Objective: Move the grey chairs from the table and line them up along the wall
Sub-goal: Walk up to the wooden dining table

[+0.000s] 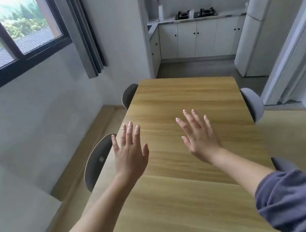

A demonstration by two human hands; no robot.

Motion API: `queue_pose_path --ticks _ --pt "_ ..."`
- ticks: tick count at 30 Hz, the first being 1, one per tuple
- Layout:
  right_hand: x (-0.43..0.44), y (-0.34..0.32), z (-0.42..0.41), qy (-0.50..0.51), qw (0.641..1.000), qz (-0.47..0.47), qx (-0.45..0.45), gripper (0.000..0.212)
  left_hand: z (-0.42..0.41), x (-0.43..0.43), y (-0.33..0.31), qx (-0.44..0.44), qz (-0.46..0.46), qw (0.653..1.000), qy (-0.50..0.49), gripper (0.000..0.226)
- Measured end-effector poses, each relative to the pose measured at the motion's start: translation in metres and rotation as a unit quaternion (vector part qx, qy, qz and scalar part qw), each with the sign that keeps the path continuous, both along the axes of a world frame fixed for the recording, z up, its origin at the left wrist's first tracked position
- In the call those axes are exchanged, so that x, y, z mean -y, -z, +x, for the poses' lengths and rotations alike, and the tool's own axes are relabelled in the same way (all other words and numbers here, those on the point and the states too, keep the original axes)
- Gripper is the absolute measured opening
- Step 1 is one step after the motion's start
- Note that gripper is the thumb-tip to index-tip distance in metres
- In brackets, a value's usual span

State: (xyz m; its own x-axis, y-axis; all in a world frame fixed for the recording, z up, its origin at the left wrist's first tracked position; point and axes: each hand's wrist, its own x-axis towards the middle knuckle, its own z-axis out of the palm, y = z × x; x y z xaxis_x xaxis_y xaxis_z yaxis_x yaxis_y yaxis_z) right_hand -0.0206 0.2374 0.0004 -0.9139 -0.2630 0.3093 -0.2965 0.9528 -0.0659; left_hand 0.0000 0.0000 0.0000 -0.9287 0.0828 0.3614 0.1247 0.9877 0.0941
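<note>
A long wooden table stretches away from me. Grey chairs are tucked under it: a near left chair, a far left chair, a far right chair and a near right chair, mostly hidden by my sleeve. Only their curved backs show. My left hand and my right hand hover over the tabletop, fingers spread, holding nothing. My left hand is just right of the near left chair's back, apart from it.
A grey wall with a dark-framed window and a grey curtain runs along the left, with a strip of wood floor between it and the table. Kitchen cabinets with a hob stand at the back, a white fridge and sliding door frame at the right.
</note>
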Motion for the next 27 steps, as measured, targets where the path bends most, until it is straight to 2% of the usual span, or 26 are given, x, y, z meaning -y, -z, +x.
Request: queue_pose_path --ticks 6,13,19,27 --pt "-0.047 0.011 0.039 -0.107 0.989 0.031 0.102 0.061 0.044 -0.047 0.016 0.002 0.021 0.998 -0.052 0.062" --pt "-0.138 0.007 0.094 -0.156 0.981 0.02 0.117 0.061 0.114 -0.135 0.032 0.012 0.045 0.989 -0.137 0.062" --pt "-0.2 0.012 0.119 -0.199 0.972 0.0 0.122 0.058 0.164 -0.216 0.051 0.046 0.066 0.986 -0.149 0.061" --pt "-0.275 0.03 0.1 -0.254 0.959 -0.004 0.127 0.059 0.163 -0.3 0.081 0.078 0.079 0.978 -0.175 0.062"
